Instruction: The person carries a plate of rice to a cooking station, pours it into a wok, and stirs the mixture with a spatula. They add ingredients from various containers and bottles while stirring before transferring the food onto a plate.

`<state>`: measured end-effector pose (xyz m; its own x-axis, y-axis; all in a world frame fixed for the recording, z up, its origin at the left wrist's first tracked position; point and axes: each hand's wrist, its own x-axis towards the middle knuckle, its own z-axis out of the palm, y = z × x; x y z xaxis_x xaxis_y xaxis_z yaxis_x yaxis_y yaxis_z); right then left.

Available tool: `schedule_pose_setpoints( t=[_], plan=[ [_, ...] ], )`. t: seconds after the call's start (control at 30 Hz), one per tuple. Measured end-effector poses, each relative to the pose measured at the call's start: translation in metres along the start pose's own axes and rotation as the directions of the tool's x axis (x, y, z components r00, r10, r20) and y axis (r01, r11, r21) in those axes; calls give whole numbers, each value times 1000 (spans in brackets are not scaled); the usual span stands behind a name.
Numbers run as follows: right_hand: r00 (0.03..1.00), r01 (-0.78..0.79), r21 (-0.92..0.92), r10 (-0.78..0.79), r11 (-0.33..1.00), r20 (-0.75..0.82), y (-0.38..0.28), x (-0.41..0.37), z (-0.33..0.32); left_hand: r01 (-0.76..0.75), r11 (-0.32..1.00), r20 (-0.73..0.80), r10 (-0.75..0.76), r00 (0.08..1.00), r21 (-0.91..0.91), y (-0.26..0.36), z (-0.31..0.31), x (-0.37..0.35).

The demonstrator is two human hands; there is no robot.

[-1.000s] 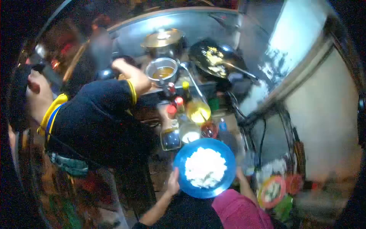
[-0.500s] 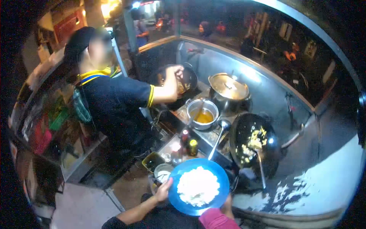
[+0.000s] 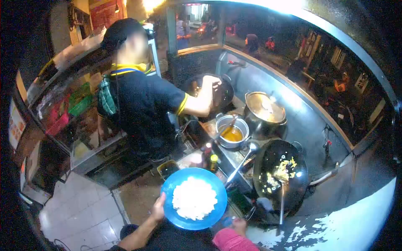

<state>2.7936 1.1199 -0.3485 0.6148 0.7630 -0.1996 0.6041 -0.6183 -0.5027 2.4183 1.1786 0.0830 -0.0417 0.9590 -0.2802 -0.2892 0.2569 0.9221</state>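
Note:
My left hand [image 3: 158, 208] grips the left rim of a blue plate [image 3: 168, 215], its thumb on top. White rice [image 3: 194, 198] is heaped in the middle of the plate. My right hand [image 3: 239, 226], below a pink sleeve, is off the plate to its lower right; its fingers are too blurred to make out. Beyond it, a dark wok [image 3: 268, 163] holds yellow and white food pieces [image 3: 284, 171]. A metal spatula [image 3: 282, 205] rests in that wok, its handle hanging over the near rim.
Left of the stove a co-worker [image 3: 142, 92] reaches over another wok [image 3: 224, 90]. Between the woks stand a lidded pot [image 3: 266, 108] and a pot of yellowish liquid [image 3: 232, 134]. A long-handled ladle [image 3: 240, 167] and several bottles [image 3: 209, 161] lie beyond the plate.
The plate of rice has moved left in view with my left hand. My right hand has come off the plate's edge. The co-worker's hand has lifted and opened over the far wok.

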Motion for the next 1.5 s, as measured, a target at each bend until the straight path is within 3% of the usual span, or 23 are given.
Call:
schedule_pose_setpoints(
  t=[0.03, 0.2, 0.23, 0.27, 0.37, 0.4, 0.43, 0.47, 0.7, 0.73, 0.8, 0.83, 0.9, 0.97, 1.0, 1.03, 1.07, 1.1, 1.13, 1.17, 1.23, 1.37, 1.5],
  plan=[
    [997, -80, -1, 80, 997, 10, -32, -11, -29, 94, 981, 22, -91, 996, -168, 0, -5, -2],
    [970, -241, 109, 238, 964, 42, -123, -22, -118, 36, 998, 38, -34, 999, -54, -10, -43, 1],
    [920, -340, 627, 388, 701, 65, -118, -2, -103, 60, 996, 36, -57, 998, -69, -9, -48, -1],
    [855, -298, 934, 491, 199, 168, -114, 1, -91, 84, 993, 33, -81, 996, -84, -7, -53, -4],
    [962, -208, 843, 259, 496, 86, -137, -55, -103, 139, 953, 113, -112, 987, -271, -22, -70, 1],
    [981, -191, 630, 124, 753, 149, -116, -64, -95, 135, 932, 161, -84, 983, -338, -32, -78, 1],
    [967, -107, 358, 14, 928, 253, -82, -71, -77, 93, 994, 110, -86, 990, -60, -36, -86, -2],
    [939, -25, 182, -39, 983, 341, -73, -92, -73, 146, 967, 93, -129, 987, -208, -64, -99, 5],
    [774, -97, 216, -63, 972, 630, -85, -140, -116, 140, 956, 88, -121, 989, -257, -38, -91, -30],
    [793, -157, 300, -61, 941, 607, -89, -137, -148, -221, 862, 129, 181, 975, 456, -130, -139, -5],
    [921, -110, 505, -103, 856, 376, -102, -126, -225, -197, 821, 88, 178, 980, 536, -176, -148, 6],
    [968, 224, 485, -251, 845, -9, -116, -117, -261, -122, 952, 83, 103, 991, 280, -171, -133, 4],
    [917, 303, 349, -172, 887, -359, -137, -93, -315, 68, 949, 70, -49, 996, -308, -158, -100, -1],
    [888, 269, 34, -234, 963, -396, -134, -70, -348, -261, 921, 68, 252, 965, 291, -156, -77, -11],
    [868, 289, -38, -279, 956, -410, -128, -58, -353, -420, 663, 103, 462, 881, 620, -134, -57, -25],
    [847, 308, -110, -325, 945, -420, -123, -45, -354, -420, 663, 102, 463, 880, 620, -105, -27, -32],
    [902, 196, -144, -236, 970, -362, -117, -34, -352, -160, 951, 0, 166, 986, 265, -84, -1, -37],
    [943, 84, -187, -138, 979, -303, -110, -24, -349, 169, 975, 30, -166, 986, -147, -75, 16, -40],
    [949, 119, -196, -170, 973, -266, -99, -13, -343, 142, 943, -125, -109, 986, 300, -75, 27, -40],
    [943, 13, -430, -154, 903, -294, -90, -3, -334, 144, 944, -128, -110, 986, 296, -93, 33, -35],
    [992, 2, -233, -32, 972, -126, -76, 17, -334, 153, 975, 87, -140, 986, -163, -107, 48, -28],
    [986, -123, -295, 84, 948, -141, -58, 37, -329, 75, 996, 4, -75, 997, -53, -168, 57, -22],
    [976, 216, 95, -215, 972, -20, -64, 23, -341, 32, 977, -60, -45, 997, -210, -142, 90, -46]
  ],
)
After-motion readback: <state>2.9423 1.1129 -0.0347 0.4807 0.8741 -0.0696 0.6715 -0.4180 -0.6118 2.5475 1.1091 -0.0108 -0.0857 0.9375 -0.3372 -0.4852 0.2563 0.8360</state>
